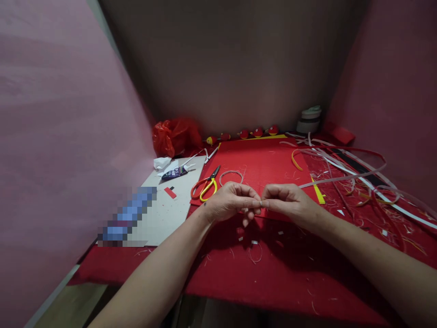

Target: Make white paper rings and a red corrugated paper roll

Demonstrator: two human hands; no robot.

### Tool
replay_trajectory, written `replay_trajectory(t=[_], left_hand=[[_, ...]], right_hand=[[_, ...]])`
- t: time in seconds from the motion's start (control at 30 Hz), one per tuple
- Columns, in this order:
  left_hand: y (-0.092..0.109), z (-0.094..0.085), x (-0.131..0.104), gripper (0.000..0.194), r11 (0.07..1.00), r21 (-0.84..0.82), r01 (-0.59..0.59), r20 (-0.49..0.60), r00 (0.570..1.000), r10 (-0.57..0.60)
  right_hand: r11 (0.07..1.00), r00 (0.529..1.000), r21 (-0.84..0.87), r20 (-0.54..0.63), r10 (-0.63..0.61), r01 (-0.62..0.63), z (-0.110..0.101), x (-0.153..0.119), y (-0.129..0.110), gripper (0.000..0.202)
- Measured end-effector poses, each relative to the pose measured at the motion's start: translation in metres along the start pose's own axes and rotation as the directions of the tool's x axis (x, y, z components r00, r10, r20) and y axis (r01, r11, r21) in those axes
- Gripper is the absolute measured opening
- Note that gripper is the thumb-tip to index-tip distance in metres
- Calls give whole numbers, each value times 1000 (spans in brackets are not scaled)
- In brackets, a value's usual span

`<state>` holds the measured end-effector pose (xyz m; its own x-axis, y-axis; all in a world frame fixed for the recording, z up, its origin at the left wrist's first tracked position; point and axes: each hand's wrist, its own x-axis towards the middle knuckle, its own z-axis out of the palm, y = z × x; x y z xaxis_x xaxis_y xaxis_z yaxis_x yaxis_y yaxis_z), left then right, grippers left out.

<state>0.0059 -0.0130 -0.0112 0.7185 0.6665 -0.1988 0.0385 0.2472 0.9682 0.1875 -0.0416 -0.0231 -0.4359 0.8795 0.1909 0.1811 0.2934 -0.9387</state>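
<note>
My left hand (235,202) and my right hand (285,202) meet fingertip to fingertip over the front edge of a red corrugated sheet (252,159). Thumbs and forefingers of both pinch one tiny whitish piece (261,203), mostly hidden by the fingertips. A pale strip (327,181) runs from behind my right hand toward the right. Just left of my left hand lie scissors (206,184) with one red and one yellow handle. Behind that hand, a thin coiled loop (231,172) rests on the sheet.
A grey board (170,218) at left bears a glue tube (175,172). Behind are a red plastic bag (175,136), small red bird-like figures (258,132) and a grey container (309,120). Paper strips (403,207) and scraps cover the right side of the red cloth (239,278).
</note>
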Motion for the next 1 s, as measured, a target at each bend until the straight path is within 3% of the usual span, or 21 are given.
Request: replay_trajectory(t=[0.37, 0.67, 1.0], left_hand=[[0, -1, 0, 13, 990, 126, -55, 11, 998, 54], [-1, 2, -1, 11, 977, 200, -71, -54, 995, 83], [-1, -1, 0, 18, 978, 199, -58, -41, 997, 67]], right_hand=[[986, 1000, -166, -15, -21, 18, 2, -1, 1, 16], [981, 999, -192, -45, -6, -3, 2, -1, -1, 16], [983, 999, -185, -44, -1, -7, 1, -1, 1, 16]])
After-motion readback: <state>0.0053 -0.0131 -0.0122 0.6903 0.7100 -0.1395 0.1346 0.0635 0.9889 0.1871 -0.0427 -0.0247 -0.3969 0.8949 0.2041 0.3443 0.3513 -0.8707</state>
